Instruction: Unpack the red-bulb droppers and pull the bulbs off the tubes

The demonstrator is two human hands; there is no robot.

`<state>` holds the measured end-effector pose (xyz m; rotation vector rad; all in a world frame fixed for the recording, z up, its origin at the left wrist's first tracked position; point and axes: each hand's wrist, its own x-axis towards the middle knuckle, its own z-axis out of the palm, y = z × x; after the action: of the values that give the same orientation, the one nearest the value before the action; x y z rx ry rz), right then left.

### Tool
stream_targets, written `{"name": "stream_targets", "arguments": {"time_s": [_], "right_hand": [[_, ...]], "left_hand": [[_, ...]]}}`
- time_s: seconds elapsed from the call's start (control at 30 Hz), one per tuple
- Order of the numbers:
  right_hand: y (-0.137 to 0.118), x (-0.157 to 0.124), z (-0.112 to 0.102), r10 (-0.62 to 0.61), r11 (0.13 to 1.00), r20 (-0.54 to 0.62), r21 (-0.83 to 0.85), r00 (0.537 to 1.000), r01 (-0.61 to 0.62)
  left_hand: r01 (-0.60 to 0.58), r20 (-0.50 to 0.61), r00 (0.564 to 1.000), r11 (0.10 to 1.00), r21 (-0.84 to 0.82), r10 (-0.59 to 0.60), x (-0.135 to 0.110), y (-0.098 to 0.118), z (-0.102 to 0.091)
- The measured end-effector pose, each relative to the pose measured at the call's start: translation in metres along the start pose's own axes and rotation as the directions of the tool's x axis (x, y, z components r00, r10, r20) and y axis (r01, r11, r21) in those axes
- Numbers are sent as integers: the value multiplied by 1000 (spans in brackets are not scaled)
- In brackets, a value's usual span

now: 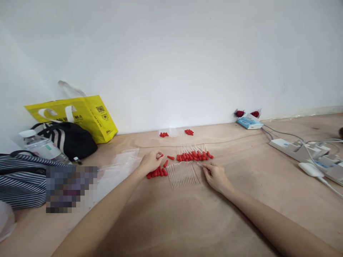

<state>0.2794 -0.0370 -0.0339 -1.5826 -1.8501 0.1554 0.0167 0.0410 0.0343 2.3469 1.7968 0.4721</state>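
My left hand (151,160) pinches a red rubber dropper bulb (161,156) between thumb and fingertips, above a small pile of red bulbs (158,172). Two loose bulbs lie just right of it. With thumb and index finger closed, my right hand (216,175) grips the end of a thin clear glass tube (198,163). A row of bare glass tubes (184,175) lies side by side between my hands. Behind them lie several tubes fitted with red bulbs (194,156), the bulbs facing me.
Clear zip bags (118,171) lie left of my left forearm. Farther back are bags with red bulbs (189,132). A yellow bag (99,117), black bag (77,139) and bottle (43,146) stand left. On the right are a power strip (292,150) with cables and a blue tissue pack (249,122).
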Motion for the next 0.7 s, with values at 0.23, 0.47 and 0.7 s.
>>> {"name": "stream_targets", "arguments": {"time_s": [0.23, 0.47, 0.7], "right_hand": [[-11, 3, 6, 14, 999, 66, 49, 998, -18], [-17, 2, 5, 0, 996, 134, 86, 991, -12], [-15, 1, 8, -89, 993, 92, 87, 992, 81]], "left_hand": [[76, 83, 993, 997, 32, -79, 14, 2, -1], [-60, 76, 996, 997, 46, 56, 17, 31, 11], [-83, 56, 995, 994, 78, 79, 25, 43, 31]]}}
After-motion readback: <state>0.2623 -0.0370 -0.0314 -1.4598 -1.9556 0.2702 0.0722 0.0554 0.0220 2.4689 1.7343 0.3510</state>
